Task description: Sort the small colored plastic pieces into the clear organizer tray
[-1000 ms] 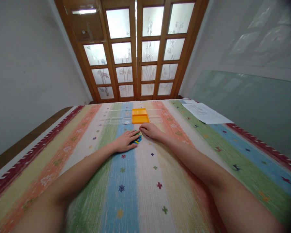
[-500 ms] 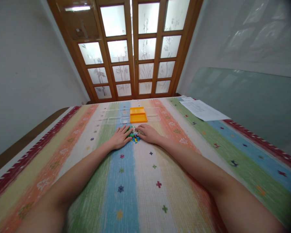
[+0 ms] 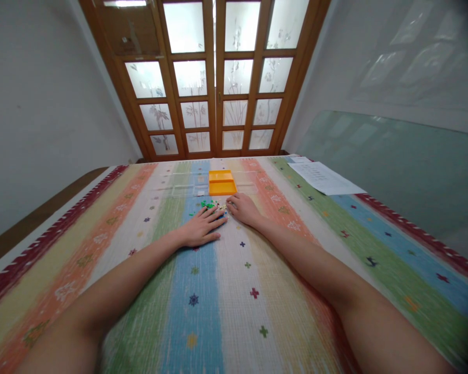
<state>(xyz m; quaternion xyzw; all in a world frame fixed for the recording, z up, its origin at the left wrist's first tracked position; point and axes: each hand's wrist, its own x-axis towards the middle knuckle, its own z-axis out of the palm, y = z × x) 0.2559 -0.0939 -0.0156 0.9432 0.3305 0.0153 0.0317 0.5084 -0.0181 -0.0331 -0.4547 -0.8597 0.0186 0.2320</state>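
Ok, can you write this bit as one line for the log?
left hand: spread over small pieces | right hand: curled beside them | orange container: beyond pieces | paper: far right

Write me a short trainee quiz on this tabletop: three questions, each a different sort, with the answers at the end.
1. True or false: the left hand is nearer the camera than the orange box.

2. Multiple choice: which colour are most of the small pieces that show just beyond the left hand's fingers?
A) purple
B) green
C) black

3. Fill in the blank: the sheet of paper lies toward the person's ____ side of the striped tablecloth.

Key: 1. True; 2. B; 3. right
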